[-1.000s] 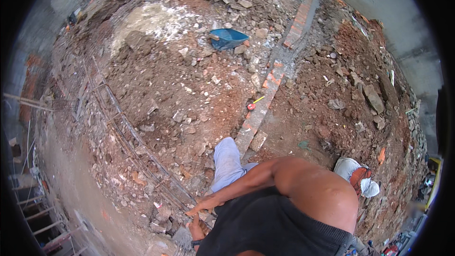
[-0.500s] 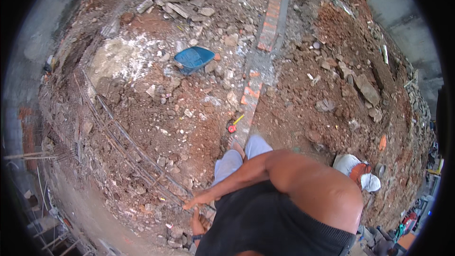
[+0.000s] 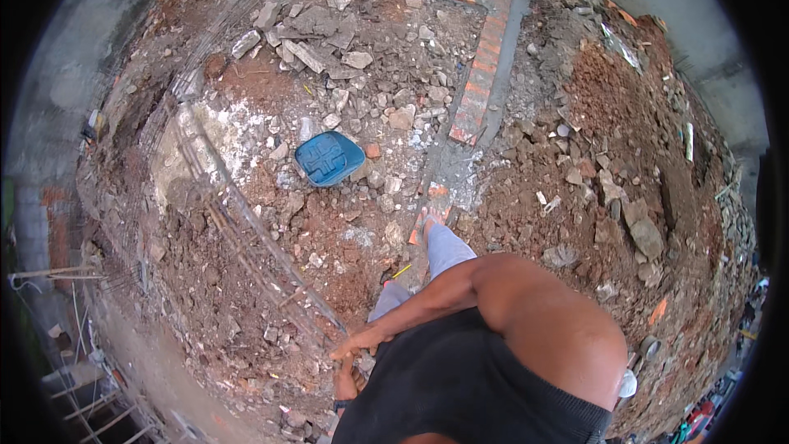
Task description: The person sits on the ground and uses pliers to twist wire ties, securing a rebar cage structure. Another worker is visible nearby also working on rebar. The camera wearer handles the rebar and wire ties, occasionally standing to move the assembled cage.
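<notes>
I am standing on broken, reddish ground strewn with rubble. My right hand (image 3: pixel 355 344) hangs at the end of my bare arm, which crosses in front of my black shirt; its fingers are spread and hold nothing. Just below it my left hand (image 3: pixel 345 382) shows only in part, with a dark band at the wrist, and its grip is unclear. My leg in light blue trousers reaches forward, the sandalled foot (image 3: pixel 429 224) next to a low brick row (image 3: pixel 481 82). A small red and yellow tape measure (image 3: pixel 398 275) lies by my leg. A blue pan (image 3: pixel 329 158) lies ahead to the left.
A long rebar cage (image 3: pixel 255 238) lies diagonally on the ground to my left. Broken concrete slabs (image 3: pixel 316 29) are heaped at the far left. Mounds of red earth and stones (image 3: pixel 625 197) rise on the right. A grey wall (image 3: pixel 657 0) stands beyond them.
I have walked forward along the brick row: the blue pan and the rubble have drawn nearer, and the tape measure now lies by my leg. My right hand stays hanging, fingers spread.
</notes>
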A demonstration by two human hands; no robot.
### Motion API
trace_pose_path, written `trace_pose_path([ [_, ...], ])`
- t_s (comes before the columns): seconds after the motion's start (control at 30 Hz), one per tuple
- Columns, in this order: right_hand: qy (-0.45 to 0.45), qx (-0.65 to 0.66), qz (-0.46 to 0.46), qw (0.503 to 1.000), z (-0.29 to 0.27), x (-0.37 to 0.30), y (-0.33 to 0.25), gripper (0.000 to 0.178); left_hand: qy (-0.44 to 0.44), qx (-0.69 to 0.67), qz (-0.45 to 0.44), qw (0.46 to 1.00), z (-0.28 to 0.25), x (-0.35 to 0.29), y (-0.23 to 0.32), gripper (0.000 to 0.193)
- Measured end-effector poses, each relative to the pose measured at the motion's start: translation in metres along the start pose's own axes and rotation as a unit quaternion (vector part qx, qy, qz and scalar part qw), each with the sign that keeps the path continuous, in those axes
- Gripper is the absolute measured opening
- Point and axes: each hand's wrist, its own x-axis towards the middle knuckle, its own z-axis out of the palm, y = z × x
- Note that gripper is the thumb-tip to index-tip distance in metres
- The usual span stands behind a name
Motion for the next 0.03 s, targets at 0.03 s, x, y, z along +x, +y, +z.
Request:
trace_pose_path([
  [0.03,-0.009,0.000,-0.001,1.000,-0.0151,-0.0186,-0.0088,0.101,-0.006,0.018,0.011,1.000,0.0306,-0.0260,0.0249,0.048],
])
